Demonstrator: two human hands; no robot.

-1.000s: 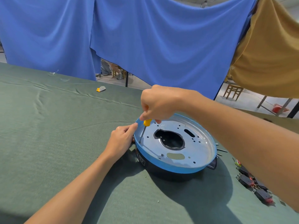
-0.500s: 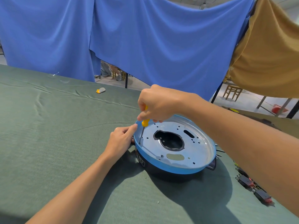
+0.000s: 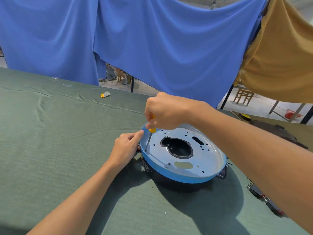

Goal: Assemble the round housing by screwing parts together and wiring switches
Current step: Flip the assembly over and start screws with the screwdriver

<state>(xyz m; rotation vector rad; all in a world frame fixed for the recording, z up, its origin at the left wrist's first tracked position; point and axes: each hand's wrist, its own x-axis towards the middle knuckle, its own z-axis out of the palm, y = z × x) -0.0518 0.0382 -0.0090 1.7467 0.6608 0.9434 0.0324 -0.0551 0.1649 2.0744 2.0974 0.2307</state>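
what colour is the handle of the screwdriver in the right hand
Yellow. The screwdriver handle shows below and between the fingers of the right hand in the head view.

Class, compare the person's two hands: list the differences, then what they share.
The right hand grips the yellow-handled screwdriver; the left hand holds no tool. The right hand is above the housing; the left hand rests against its side. Both are at the housing's left edge.

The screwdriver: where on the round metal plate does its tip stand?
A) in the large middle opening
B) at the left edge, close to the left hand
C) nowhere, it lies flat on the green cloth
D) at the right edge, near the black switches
B: the right hand holds the screwdriver nearly upright, with its tip on the left edge of the metal plate, right beside the left hand.
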